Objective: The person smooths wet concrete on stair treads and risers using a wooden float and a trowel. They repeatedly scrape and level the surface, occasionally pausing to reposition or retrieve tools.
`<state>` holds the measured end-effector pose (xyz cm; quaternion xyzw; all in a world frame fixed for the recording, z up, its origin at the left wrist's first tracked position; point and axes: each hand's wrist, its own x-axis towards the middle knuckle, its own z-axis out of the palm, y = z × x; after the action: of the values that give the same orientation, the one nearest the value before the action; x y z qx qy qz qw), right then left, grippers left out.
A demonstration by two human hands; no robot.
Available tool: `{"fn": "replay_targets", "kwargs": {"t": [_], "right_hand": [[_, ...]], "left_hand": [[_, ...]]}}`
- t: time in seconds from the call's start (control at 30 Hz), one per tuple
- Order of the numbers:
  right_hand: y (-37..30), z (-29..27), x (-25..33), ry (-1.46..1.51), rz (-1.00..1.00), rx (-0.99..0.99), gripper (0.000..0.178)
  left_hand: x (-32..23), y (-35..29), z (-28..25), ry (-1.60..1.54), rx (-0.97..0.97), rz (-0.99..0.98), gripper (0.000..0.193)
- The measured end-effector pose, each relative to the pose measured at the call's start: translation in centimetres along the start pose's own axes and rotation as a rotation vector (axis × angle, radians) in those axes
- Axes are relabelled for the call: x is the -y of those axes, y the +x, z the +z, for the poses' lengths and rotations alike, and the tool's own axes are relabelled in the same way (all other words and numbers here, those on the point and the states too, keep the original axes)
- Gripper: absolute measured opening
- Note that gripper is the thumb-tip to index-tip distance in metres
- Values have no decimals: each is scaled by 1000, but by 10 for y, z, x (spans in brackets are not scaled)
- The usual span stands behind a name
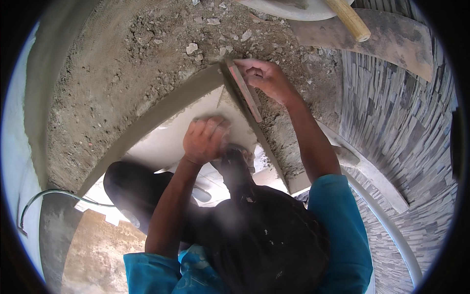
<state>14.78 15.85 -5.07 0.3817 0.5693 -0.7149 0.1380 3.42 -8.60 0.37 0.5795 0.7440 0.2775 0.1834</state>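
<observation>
My right hand [268, 81] is at the top of a corner of grey mortar-covered ledge, its fingers bent round a narrow flat board [245, 92] with a reddish edge. The board is seen nearly edge-on and lies along the right arm of the mortar edge [264, 142]. Lower and to the left, my left hand [205, 139] is curled in a fist before the pale inner face [171, 132] of the ledge. Its fingertips are partly blurred, so whether anything is inside it cannot be seen. A left stretch of smooth wet mortar [152, 120] runs down from the corner.
Rough sandy fill with stone chips [191, 48] spreads behind the ledge. A wooden handle [350, 22] sticks out over a pale basin [298, 7] beside a curved brown sheet [377, 39]. Stone-strip cladding [391, 108] and a straight bar [377, 179] are on the right; a thin hose [54, 191] is left.
</observation>
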Motion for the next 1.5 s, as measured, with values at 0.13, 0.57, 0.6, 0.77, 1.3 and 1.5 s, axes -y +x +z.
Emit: {"fn": "replay_targets", "kwargs": {"t": [0.13, 0.57, 0.6, 0.77, 1.3, 1.5], "right_hand": [[27, 5, 17, -16, -35, 29, 46], [-145, -12, 40, 869, -226, 141, 50], [-137, -2, 50, 912, -276, 200, 51], [-76, 68, 100, 789, -317, 334, 55], [-133, 150, -18, -335, -710, -241, 10], [-132, 154, -19, -321, -663, -217, 10]], "left_hand": [[-1, 3, 1, -7, -6, 11, 23], [-42, 47, -47, -1136, -94, -799, 22], [-36, 63, -55, -1565, 68, -914, 33], [9, 19, -88, -1733, 136, -891, 68], [103, 142, -60, -826, 556, -598, 62], [99, 155, -17, -712, 684, -539, 57]]}}
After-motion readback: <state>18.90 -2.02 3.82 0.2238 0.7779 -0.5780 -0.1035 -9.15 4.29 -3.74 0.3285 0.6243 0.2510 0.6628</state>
